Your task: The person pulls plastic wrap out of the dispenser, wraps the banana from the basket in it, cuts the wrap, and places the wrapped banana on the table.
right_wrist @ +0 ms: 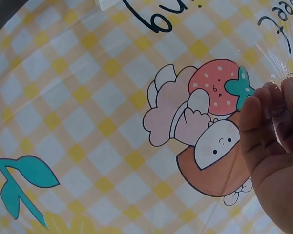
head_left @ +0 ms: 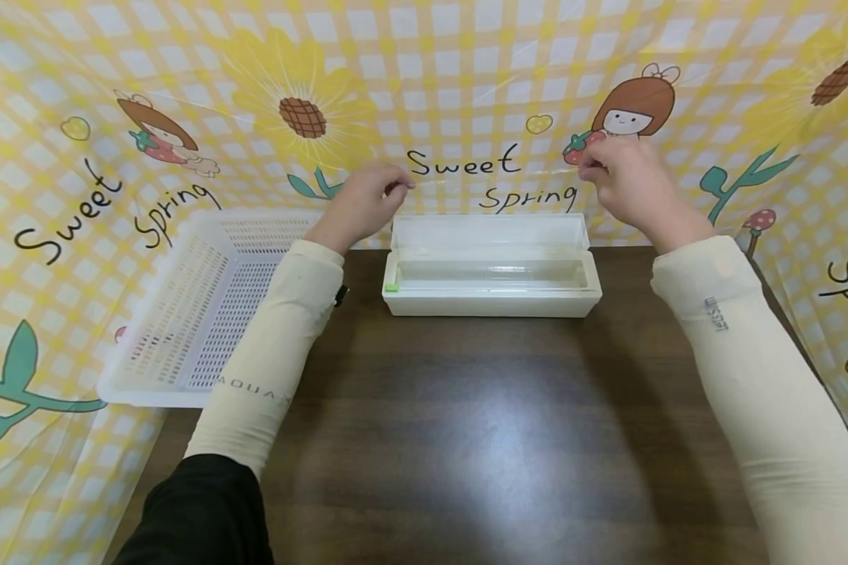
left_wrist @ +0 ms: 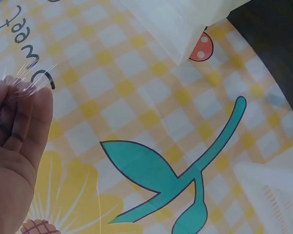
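Observation:
A white cling film box [head_left: 492, 306] stands at the back of the table with its lid [head_left: 491, 233] tipped up, and a clear roll [head_left: 509, 272] lies inside. Above its left end, my left hand [head_left: 363, 202] pinches gathered clear cling film [left_wrist: 25, 87] between thumb and fingers. Up past the right end, my right hand [head_left: 632, 184] pinches clear film [right_wrist: 279, 66] too, its creases fanning out from the fingertips. Both hands are raised off the table. Between them the film is too transparent to trace in the head view.
To the left, a white plastic basket [head_left: 116, 384] with slotted walls sits partly behind my left forearm. A small green tab [head_left: 392, 287] marks the box's left front corner. A yellow checked cloth [head_left: 459, 86] hangs behind the dark wooden table [head_left: 466, 424] and along both sides.

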`<state>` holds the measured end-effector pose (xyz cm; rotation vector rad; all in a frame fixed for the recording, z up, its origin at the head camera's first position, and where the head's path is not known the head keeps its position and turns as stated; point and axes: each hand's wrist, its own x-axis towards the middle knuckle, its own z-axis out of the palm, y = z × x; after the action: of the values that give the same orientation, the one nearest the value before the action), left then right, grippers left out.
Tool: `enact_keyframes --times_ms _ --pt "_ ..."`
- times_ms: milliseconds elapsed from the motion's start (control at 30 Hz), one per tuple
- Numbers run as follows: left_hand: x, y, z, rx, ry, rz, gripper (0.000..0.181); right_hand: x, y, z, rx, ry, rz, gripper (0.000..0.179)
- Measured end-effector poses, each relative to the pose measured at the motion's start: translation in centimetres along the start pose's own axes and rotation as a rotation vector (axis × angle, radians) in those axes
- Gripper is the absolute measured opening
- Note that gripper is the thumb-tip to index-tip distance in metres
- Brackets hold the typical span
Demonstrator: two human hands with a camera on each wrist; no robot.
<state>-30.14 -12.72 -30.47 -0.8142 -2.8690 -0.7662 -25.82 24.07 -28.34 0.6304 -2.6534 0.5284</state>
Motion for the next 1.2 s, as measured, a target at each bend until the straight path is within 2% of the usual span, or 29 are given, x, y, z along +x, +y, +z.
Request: enact_keyframes --times_ms 300,500,667,867,1200 --pt "0.4 0.1 -0.3 0.013 0.07 -0.009 0.029 0.6 0.0 -0.5 -0.011 0.026 -0.03 0.006" --pt "0.9 0.3 -0.7 0.031 0.097 -0.033 0.03 1.2 0.0 -1.0 -0.034 -0.005 0.01 0.012" --pt "1.0 0.6 -1.2 0.058 0.115 -0.037 0.03 1.2 0.2 -1.1 -0.066 0.039 -0.009 0.011" --pt "1.0 1.0 -1.4 0.055 0.162 -0.009 0.028 1.0 0.4 -1.3 -0.092 0.115 -0.017 0.008" --pt "1.1 0.9 -1.6 0.075 0.225 0.022 0.026 1.2 0.7 -1.9 -0.139 0.087 0.03 0.017"
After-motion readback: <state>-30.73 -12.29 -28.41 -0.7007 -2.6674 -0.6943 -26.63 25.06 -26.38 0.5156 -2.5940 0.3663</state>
